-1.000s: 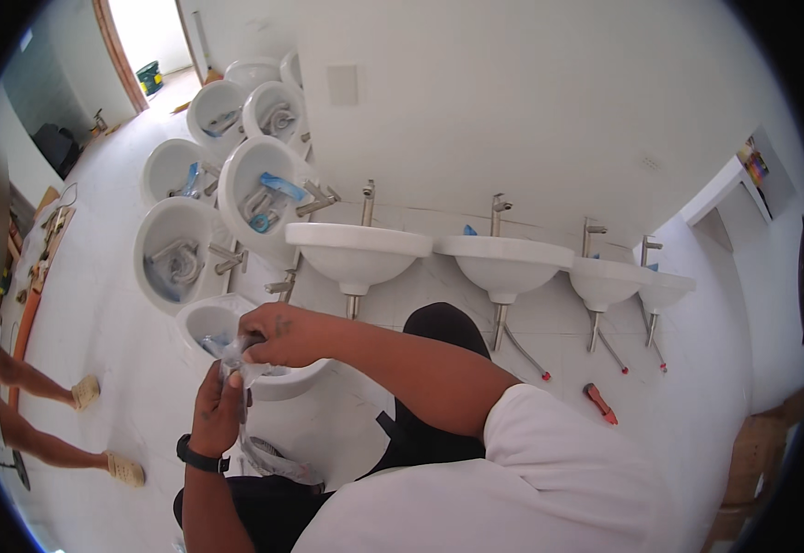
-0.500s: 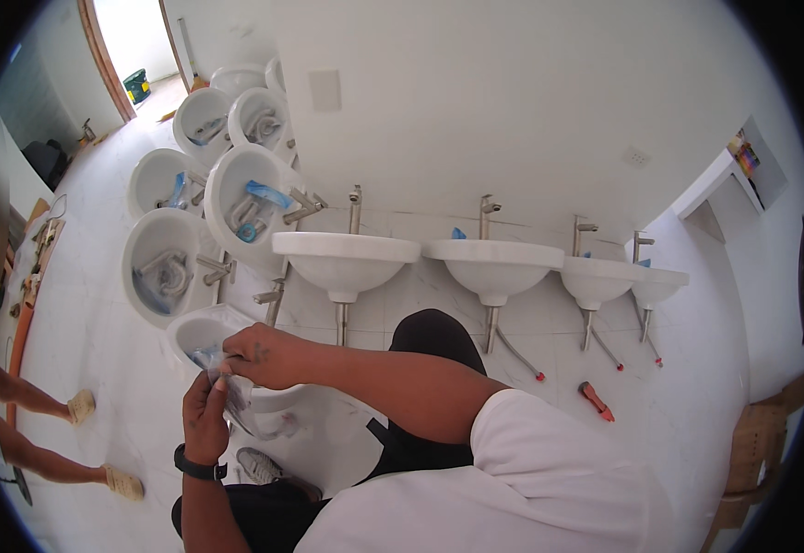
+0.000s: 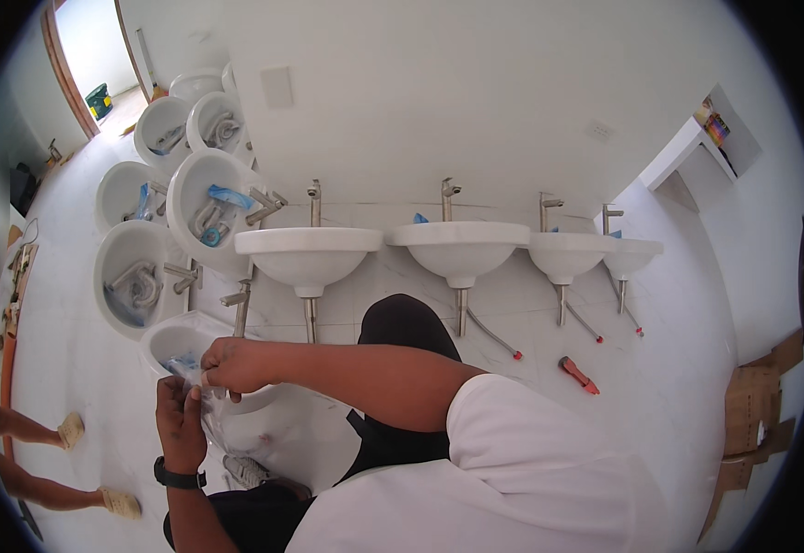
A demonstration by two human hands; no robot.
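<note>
Both hands are close together over a white basin (image 3: 155, 343) with a metal faucet (image 3: 241, 307) at its edge. A clear plastic bag (image 3: 221, 426) hangs crumpled between them. My left hand (image 3: 182, 429), with a black watch on its wrist, pinches one side of the bag. My right hand (image 3: 242, 365) reaches across from the right, fingers closed on the bag's upper part. What the bag holds is hard to make out. Inside the basin lies some bluish plastic wrapping (image 3: 179, 363), partly behind my fingers.
More basins (image 3: 130, 313) holding wrapped pipe fittings crowd the left side. A row of wall basins (image 3: 462, 249) with faucets runs along the wall. An orange-handled tool (image 3: 578, 375) lies on the floor, cardboard (image 3: 750, 415) at right. Another person's legs (image 3: 38, 493) stand at left.
The view has turned a little, so the scene sits further left and higher. My hands have lowered slightly relative to the basin, still gripping the plastic bag.
</note>
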